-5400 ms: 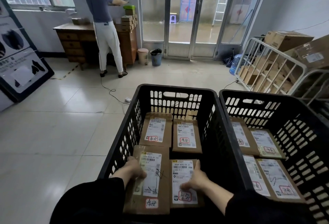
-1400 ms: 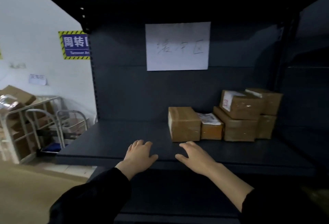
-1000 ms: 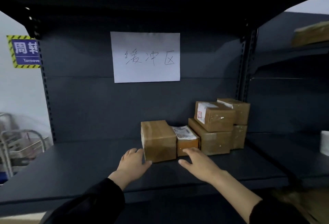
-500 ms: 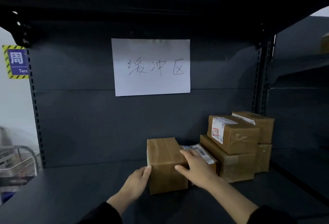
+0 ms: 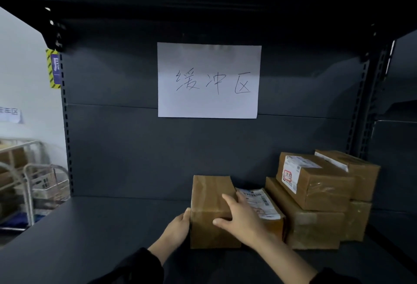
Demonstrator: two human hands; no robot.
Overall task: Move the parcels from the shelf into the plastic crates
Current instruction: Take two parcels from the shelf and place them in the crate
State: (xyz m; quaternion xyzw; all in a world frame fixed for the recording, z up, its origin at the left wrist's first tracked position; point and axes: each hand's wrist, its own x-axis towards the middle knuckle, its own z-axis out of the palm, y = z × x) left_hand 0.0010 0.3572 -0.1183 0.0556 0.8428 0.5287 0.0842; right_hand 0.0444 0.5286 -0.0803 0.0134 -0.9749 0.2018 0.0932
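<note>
1. A metal cart [image 5: 33, 182] stands beyond the left end of the shelf [image 5: 90, 238]. The shelf's left half lies bare from front edge to back panel.
2. The left hand [image 5: 178, 229] reaches in from a dark sleeve and presses on the left face of the plain parcel [image 5: 211, 195], one fingertip at its upper front corner. I cannot tell how far the other fingers wrap.
3. The plain parcel sits right of centre, near the front edge.
4. The right hand [image 5: 241, 218] grips its top right edge, fingers spread over the top and thumb on the front face.
5. A labelled flat parcel [image 5: 259, 202] touches its right side.
6. The stacked parcels [image 5: 316, 227] crowd the right end, close to the upright post [image 5: 361, 125].
</note>
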